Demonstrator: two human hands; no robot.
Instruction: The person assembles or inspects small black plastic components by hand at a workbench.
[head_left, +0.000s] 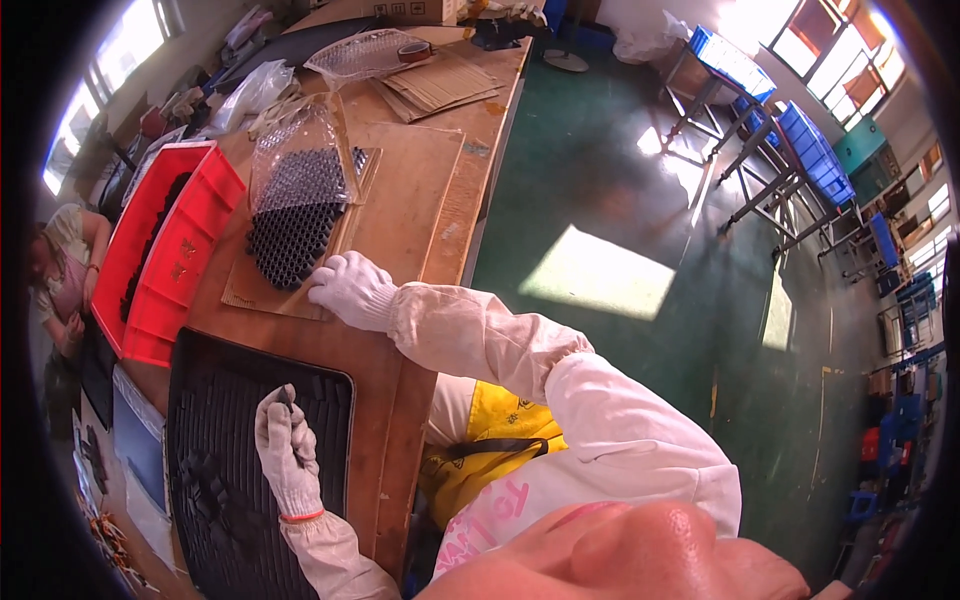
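Note:
My left hand, in a white knit glove, is raised over a black tray at the near left. Its thumb and fingers pinch a small black piece. Rows of narrow black strips line the tray, with a loose heap of black pieces at its left. My right hand, also gloved, is closed at the near right corner of a block of small black tubes packed like honeycomb. What its fingers hold, if anything, is hidden. Clear bubble wrap covers the block's far part; cardboard lies under it.
A red bin with black contents stands left of the block. Flat cardboard sheets, a tape roll and more wrap lie farther back on the wooden table. Another person sits at the far left. Blue crates stand on metal frames across the floor.

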